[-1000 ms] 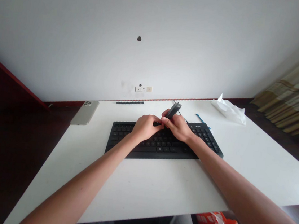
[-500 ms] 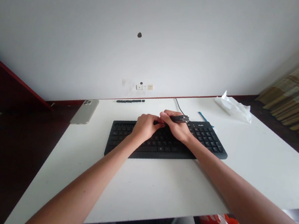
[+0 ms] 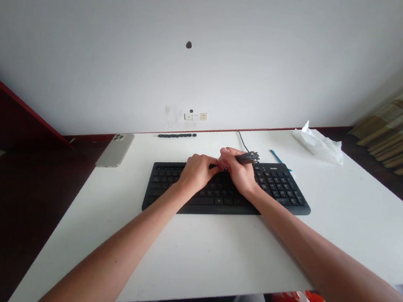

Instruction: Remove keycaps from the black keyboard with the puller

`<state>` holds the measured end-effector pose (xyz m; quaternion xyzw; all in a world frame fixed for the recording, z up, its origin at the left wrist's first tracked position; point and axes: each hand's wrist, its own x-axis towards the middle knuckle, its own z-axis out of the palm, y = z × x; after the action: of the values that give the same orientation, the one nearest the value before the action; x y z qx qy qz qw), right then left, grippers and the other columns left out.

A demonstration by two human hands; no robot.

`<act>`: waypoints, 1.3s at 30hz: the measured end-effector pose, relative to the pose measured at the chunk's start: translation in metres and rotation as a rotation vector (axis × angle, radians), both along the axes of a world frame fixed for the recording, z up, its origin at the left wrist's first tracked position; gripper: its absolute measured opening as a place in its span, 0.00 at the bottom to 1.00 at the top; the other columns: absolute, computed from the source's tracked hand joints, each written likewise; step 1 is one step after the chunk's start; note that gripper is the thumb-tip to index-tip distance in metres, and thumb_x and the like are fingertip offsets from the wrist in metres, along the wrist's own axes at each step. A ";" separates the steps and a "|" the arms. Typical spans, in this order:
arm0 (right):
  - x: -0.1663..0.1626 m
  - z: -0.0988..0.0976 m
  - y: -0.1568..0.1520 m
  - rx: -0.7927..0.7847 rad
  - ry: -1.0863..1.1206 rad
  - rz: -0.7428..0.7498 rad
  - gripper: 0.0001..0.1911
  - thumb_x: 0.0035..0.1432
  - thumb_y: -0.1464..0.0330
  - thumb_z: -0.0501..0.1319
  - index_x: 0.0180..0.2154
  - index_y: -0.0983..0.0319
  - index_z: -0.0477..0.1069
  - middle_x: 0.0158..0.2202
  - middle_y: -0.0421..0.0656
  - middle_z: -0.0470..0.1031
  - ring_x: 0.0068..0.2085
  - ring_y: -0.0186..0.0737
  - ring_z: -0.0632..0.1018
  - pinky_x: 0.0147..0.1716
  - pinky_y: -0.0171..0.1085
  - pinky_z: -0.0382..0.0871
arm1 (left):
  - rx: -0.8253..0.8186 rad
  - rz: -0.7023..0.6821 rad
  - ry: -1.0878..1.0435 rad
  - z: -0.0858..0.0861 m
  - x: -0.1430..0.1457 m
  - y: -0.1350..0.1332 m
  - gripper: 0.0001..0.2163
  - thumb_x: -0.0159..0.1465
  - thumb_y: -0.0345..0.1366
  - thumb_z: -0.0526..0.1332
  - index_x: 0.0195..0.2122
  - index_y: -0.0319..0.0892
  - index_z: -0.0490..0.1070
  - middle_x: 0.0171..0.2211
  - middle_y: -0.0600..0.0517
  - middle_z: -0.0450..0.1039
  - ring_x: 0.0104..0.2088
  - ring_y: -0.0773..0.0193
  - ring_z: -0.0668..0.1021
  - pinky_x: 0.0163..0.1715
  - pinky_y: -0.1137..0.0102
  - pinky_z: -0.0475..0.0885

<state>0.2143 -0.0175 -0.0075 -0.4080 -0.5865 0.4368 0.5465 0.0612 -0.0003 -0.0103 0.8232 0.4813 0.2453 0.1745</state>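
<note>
Two hands, left (image 3: 198, 172) and right (image 3: 240, 171), pinch a dark connector (image 3: 247, 158).

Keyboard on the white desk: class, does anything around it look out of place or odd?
A row of small black pieces, possibly keycaps, lies along the back edge of the white desk, apart from the keyboard; loose parts like these look odd there.

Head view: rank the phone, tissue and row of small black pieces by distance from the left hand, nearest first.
From the left hand:
1. Row of small black pieces: back edge
2. Phone: left side
3. Tissue: back right
</note>
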 end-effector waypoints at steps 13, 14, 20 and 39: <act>0.000 -0.002 -0.002 0.046 0.022 -0.024 0.24 0.66 0.56 0.60 0.21 0.59 0.58 0.23 0.38 0.59 0.28 0.37 0.63 0.31 0.39 0.61 | 0.022 -0.010 -0.020 -0.004 0.001 0.001 0.07 0.67 0.39 0.65 0.41 0.56 0.84 0.38 0.56 0.85 0.41 0.54 0.84 0.45 0.62 0.75; 0.000 -0.003 -0.002 0.051 0.017 -0.033 0.25 0.66 0.56 0.60 0.21 0.59 0.58 0.23 0.38 0.60 0.28 0.37 0.63 0.32 0.39 0.61 | 0.024 -0.008 -0.019 -0.004 0.001 0.001 0.07 0.67 0.39 0.65 0.41 0.56 0.84 0.38 0.56 0.85 0.42 0.54 0.84 0.45 0.63 0.75; 0.000 0.001 -0.003 0.102 -0.035 -0.030 0.24 0.67 0.57 0.59 0.22 0.59 0.58 0.23 0.37 0.59 0.28 0.36 0.61 0.30 0.39 0.56 | 0.050 -0.007 -0.026 -0.004 0.001 0.000 0.06 0.67 0.39 0.65 0.40 0.53 0.84 0.37 0.55 0.84 0.40 0.56 0.84 0.45 0.64 0.74; 0.007 0.011 -0.006 0.250 -0.194 -0.302 0.26 0.69 0.55 0.58 0.23 0.59 0.53 0.23 0.36 0.52 0.27 0.35 0.57 0.28 0.38 0.52 | -0.013 -0.030 -0.212 0.001 -0.009 0.004 0.12 0.63 0.33 0.69 0.48 0.50 0.78 0.36 0.55 0.82 0.40 0.61 0.83 0.47 0.66 0.75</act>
<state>0.2213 -0.0238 0.0039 -0.4605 -0.6181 0.2327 0.5931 0.0519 0.0032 -0.0097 0.7985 0.4496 0.3252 0.2334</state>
